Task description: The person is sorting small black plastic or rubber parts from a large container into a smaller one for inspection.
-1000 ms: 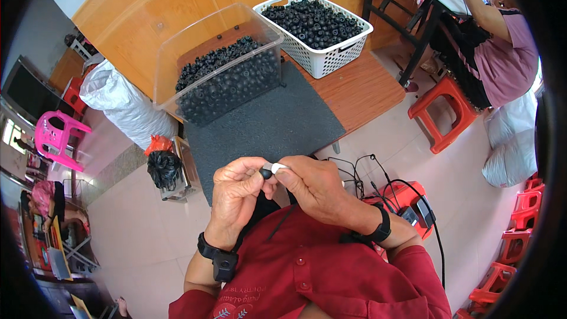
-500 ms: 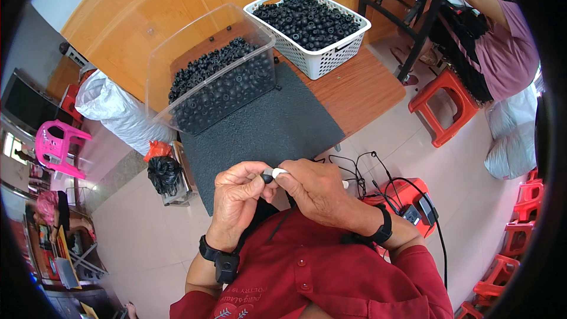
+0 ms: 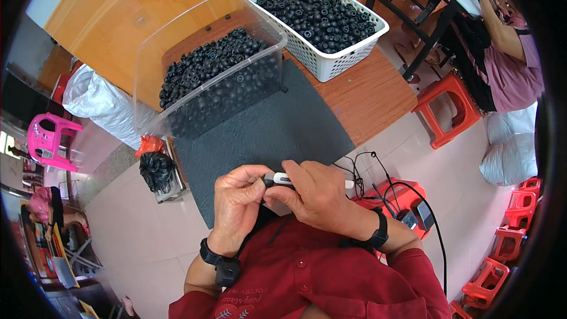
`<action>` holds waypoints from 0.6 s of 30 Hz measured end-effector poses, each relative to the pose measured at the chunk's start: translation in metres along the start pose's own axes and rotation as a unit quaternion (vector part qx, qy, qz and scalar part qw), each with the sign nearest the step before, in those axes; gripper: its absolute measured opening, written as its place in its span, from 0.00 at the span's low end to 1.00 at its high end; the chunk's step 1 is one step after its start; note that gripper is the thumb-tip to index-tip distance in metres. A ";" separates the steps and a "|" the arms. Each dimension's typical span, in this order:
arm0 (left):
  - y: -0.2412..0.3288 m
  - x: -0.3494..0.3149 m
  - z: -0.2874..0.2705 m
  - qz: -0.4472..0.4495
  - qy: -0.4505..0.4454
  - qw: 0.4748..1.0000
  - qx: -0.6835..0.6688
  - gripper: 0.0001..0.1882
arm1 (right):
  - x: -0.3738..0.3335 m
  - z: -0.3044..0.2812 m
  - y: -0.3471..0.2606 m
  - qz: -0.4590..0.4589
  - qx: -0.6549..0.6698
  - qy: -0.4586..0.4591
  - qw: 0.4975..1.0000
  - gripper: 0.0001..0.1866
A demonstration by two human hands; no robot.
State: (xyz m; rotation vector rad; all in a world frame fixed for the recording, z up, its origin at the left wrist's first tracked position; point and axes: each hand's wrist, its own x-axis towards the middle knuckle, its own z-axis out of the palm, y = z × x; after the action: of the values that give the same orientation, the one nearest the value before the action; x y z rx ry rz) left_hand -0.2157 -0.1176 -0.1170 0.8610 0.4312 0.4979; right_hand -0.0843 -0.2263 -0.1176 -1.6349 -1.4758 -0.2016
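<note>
My left hand [image 3: 239,195] is closed, pinching a small black rubber-like ring [image 3: 269,183] between thumb and fingertips. In my right hand [image 3: 316,192] is a slim white-handled utility knife [image 3: 281,178], its grey tip against the black piece. The handle's far end sticks out past my right fingers. Both hands are close together above the near edge of a dark mat [image 3: 266,127]. Beyond them stands a clear plastic bin [image 3: 204,97] part filled with small black rings [image 3: 215,62]. To its right, a white perforated basket [image 3: 336,66] is heaped with similar black pieces [image 3: 322,18].
The mat lies on a brown wooden table [image 3: 378,103]. Cables [image 3: 440,236] run by a red stool [image 3: 401,195] on my right. Another person [image 3: 514,65] sits at a table at far right, on a red stool [image 3: 449,103]. A white sack [image 3: 103,106] stands left.
My right hand has shifted and its fingers have lifted, so more of the white knife handle shows. The table and containers appear slightly shifted and larger in view.
</note>
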 end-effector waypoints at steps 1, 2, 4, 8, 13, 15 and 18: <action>0.000 0.001 0.000 0.001 0.000 1.000 0.007 0.15 | 0.001 0.001 0.002 0.001 0.000 0.000 1.000 0.19; 0.000 0.002 0.000 0.001 -0.001 1.000 0.014 0.15 | 0.002 0.001 0.003 -0.014 -0.021 0.011 1.000 0.20; -0.002 0.004 0.000 0.000 0.001 1.000 0.011 0.14 | 0.002 0.001 0.005 -0.028 -0.042 0.023 0.998 0.21; -0.005 0.005 0.003 -0.019 0.036 0.999 0.003 0.12 | 0.002 0.001 0.012 -0.036 -0.053 0.003 0.998 0.21; -0.009 0.004 0.008 -0.030 0.055 0.998 -0.007 0.11 | 0.002 0.001 0.019 -0.040 -0.031 -0.009 0.999 0.20; -0.009 0.005 0.011 -0.034 0.045 0.998 -0.028 0.10 | 0.002 0.000 0.019 -0.051 -0.019 -0.031 0.998 0.19; -0.009 0.010 0.022 -0.055 0.082 0.995 -0.023 0.10 | -0.002 0.004 0.017 -0.074 0.001 -0.015 0.997 0.17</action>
State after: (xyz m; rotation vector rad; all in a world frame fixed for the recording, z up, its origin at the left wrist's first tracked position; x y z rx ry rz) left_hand -0.1939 -0.1299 -0.1127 0.7496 0.6117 0.4772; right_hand -0.0717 -0.2234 -0.1299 -1.5333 -1.6201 -0.2582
